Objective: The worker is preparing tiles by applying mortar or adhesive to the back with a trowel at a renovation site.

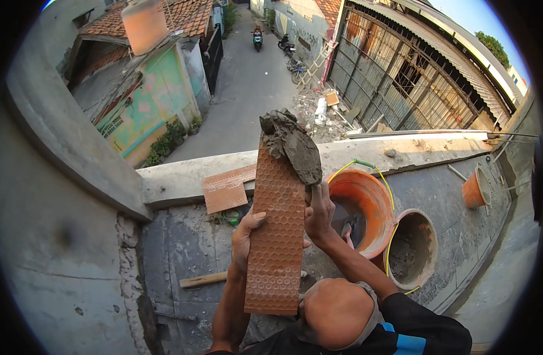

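My left hand (246, 238) grips the left edge of a long terracotta tile (275, 236), its thumb on the face. The tile is held up at a slant, with its honeycomb-patterned side towards me. My right hand (320, 214) is closed round the handle of a trowel (305, 161), whose leaf-shaped blade is coated in grey mortar. At the tile's far end the blade lies against a lump of wet mortar (272, 125). Most of the trowel's handle is hidden by my fingers. My bent knee (336, 310) is below the right arm.
A large orange bucket (375, 189) and a mortar-stained bucket (430, 251) stand at my right; a smaller bucket (477, 188) lies beyond. Cut tiles (224, 195) lean on the low concrete ledge (194, 167). A wooden stick (201, 280) lies left. Past the ledge, a street (239, 83) runs below.
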Motion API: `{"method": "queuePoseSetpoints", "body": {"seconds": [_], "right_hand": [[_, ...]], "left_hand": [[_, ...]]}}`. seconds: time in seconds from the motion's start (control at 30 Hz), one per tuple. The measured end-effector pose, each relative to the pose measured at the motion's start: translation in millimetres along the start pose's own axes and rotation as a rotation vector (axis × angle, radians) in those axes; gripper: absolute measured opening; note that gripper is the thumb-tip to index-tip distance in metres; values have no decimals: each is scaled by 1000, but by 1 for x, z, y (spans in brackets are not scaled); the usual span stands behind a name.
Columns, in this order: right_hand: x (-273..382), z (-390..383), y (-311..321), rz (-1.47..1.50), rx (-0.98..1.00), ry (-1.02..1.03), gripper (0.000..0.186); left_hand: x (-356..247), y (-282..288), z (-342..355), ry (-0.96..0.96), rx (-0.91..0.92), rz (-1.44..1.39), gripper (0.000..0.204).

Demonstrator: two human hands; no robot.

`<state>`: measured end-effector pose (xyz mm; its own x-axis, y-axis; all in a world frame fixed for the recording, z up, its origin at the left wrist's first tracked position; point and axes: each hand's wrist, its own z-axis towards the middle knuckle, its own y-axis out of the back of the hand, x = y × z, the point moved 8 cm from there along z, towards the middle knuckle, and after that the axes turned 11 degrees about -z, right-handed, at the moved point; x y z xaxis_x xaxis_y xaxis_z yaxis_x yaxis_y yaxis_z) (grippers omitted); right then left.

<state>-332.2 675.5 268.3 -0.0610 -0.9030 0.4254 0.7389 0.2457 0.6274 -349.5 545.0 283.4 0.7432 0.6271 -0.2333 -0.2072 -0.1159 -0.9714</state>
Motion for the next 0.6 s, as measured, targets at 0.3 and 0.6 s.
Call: {"method": "queuePoseSetpoints", "body": {"seconds": [0.3,0.6], "right_hand": [[20,-22,-8,-11,42,61,27],[-38,-26,55,-266,218,-15,19]], "left_hand": [[-21,2,-14,-103,-100,91,64],[-44,5,-14,-110,-27,136,54]]}}
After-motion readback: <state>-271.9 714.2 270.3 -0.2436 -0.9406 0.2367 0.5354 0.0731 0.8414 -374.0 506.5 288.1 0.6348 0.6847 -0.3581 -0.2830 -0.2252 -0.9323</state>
